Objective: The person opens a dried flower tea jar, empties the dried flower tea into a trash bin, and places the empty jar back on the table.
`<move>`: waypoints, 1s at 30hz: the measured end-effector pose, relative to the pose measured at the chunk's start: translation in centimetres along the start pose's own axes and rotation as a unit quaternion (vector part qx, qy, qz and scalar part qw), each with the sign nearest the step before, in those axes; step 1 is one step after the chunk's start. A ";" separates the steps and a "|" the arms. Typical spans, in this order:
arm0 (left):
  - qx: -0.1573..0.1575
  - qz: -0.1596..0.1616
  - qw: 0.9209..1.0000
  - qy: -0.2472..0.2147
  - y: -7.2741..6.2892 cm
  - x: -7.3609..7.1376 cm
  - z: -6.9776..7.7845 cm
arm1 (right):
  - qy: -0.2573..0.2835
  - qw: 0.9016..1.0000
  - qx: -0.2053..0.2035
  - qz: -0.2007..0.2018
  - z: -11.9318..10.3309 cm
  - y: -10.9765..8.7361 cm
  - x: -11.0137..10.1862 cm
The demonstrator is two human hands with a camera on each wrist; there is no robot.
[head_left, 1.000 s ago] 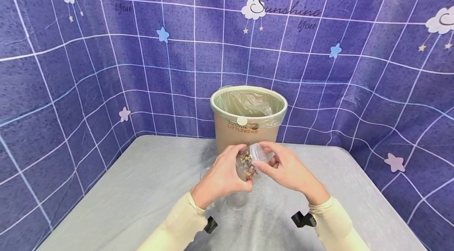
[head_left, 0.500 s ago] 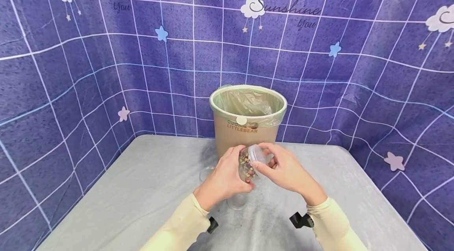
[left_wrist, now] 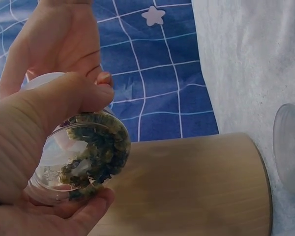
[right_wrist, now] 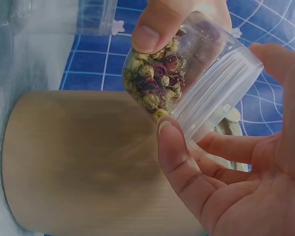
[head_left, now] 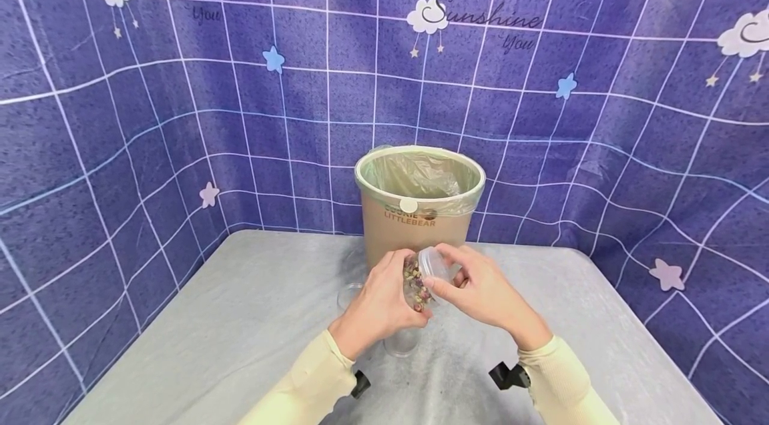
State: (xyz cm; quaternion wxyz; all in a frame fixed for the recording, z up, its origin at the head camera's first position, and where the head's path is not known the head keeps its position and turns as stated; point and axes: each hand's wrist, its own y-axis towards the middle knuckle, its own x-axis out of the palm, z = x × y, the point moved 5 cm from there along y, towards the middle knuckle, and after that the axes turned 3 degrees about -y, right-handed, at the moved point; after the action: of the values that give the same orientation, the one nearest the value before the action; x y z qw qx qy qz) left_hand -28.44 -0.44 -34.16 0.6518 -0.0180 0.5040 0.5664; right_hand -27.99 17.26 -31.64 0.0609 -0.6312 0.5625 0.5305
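Observation:
In the head view, my left hand [head_left: 378, 298] grips a clear plastic jar [head_left: 416, 286] from the left, its fingers and thumb curled round the body. Dried flower buds [right_wrist: 155, 81], yellowish and dark red, lie inside the tilted jar. A translucent ridged lid [right_wrist: 228, 91] sits over the jar's mouth, facing right. Thumb and fingers of my right hand [head_left: 483, 291] hold the lid by its edge. From the left wrist, the buds show through the jar's round base [left_wrist: 83, 157]. Whether the lid is loose or tight, I cannot tell.
Just behind the hands stands a beige bin [head_left: 414, 235] with a plastic liner. Two clear containers, one left of the left hand [head_left: 350, 293] and one below the jar [head_left: 401, 343], stand on the grey tabletop [head_left: 258, 318]. A blue patterned curtain [head_left: 300, 145] surrounds the table.
Both hands keep their hold on the jar and lid. My left forearm has shifted slightly right, showing more of the clear container behind it.

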 end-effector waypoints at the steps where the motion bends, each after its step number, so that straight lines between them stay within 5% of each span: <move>1: -0.001 0.001 1.000 0.001 0.0 0.0 0.0 | -0.003 1.000 -0.001 0.000 0.0 0.0 0.1; 13: -0.030 -0.031 0.999 -0.027 -0.1 0.0 -0.1 | 0.000 0.999 -0.036 0.004 0.0 -0.2 0.0; 30: -0.014 -0.028 0.999 -0.020 0.0 -0.4 0.0 | 0.033 0.999 -0.014 -0.028 -0.2 -0.3 -0.3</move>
State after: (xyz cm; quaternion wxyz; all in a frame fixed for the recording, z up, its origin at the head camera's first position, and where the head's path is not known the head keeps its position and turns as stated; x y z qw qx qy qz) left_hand -28.40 -0.76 -33.86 0.6770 -0.0298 0.4824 0.5551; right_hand -27.56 17.43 -31.52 0.0483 -0.6645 0.5387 0.5157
